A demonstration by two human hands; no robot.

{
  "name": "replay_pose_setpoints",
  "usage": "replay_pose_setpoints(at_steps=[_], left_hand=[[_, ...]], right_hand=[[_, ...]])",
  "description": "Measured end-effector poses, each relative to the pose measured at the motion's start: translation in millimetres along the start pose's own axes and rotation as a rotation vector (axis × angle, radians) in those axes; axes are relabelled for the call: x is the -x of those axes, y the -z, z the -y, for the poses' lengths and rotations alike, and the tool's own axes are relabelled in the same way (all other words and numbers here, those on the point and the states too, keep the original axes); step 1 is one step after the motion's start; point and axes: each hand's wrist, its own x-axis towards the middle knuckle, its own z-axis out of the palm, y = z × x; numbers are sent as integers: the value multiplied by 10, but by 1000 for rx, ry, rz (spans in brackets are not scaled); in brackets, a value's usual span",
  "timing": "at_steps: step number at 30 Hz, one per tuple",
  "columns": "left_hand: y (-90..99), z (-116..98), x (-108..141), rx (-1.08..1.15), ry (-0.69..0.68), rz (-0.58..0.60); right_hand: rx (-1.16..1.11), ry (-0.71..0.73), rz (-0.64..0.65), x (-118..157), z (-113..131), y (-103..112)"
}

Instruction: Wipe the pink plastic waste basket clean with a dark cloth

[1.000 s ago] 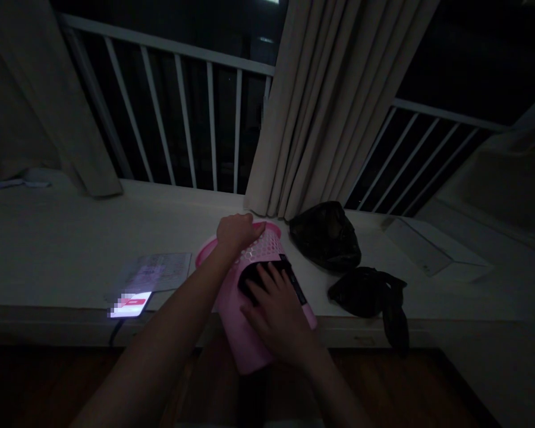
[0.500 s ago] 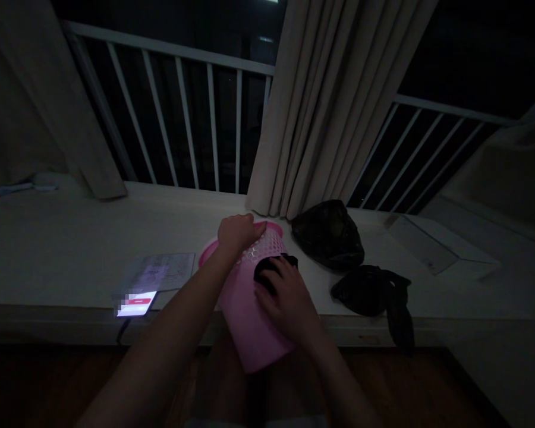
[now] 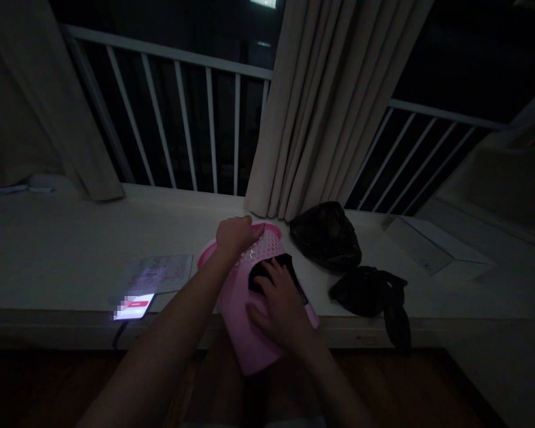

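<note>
A pink wastebasket point(image 3: 249, 336) with a honeycomb-mesh upper wall leans tilted against the windowsill edge, its rim toward the window. My left hand point(image 3: 236, 233) is closed over that rim, thumb on the mesh side. Across the basket's side lies a black cloth-like piece point(image 3: 259, 274), partly covered by my right hand. Fingers of my right hand point(image 3: 280, 306) are spread and rest on the black piece, with the thumb apart, over the pink wall. The inside of the basket is hidden from me.
On the white sill point(image 3: 169, 220) sit a full black plastic bag point(image 3: 325, 238) and a smaller knotted black bag point(image 3: 361, 291), whose tail hangs over the edge. A white box point(image 3: 441, 246) stands at right. Left are a paper sheet point(image 3: 164, 273) and a lit phone point(image 3: 136, 308).
My right hand has shifted slightly left and up on the basket. More of the black piece shows, spread flatter and further right. My left hand keeps its grip on the rim.
</note>
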Motion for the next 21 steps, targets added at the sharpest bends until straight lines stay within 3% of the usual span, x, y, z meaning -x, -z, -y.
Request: replay_pose_setpoints(at_steps=[3, 7, 9, 12, 17, 21], left_hand=[[-6, 17, 8, 16, -4, -2], [-28, 24, 15, 23, 10, -16], [-38, 23, 15, 25, 2, -26], [-45, 24, 12, 27, -1, -30], [-43, 40, 7, 38, -3, -20], [-48, 51, 17, 44, 2, -18]], right_hand=[[-116, 53, 35, 41, 34, -12], [-206, -118, -180, 43, -45, -46], [-184, -121, -242, 39, -104, -80], [-102, -48, -207, 37, -174, -131], [47, -97, -137, 59, -157, -155], [77, -33, -51, 67, -122, -112]])
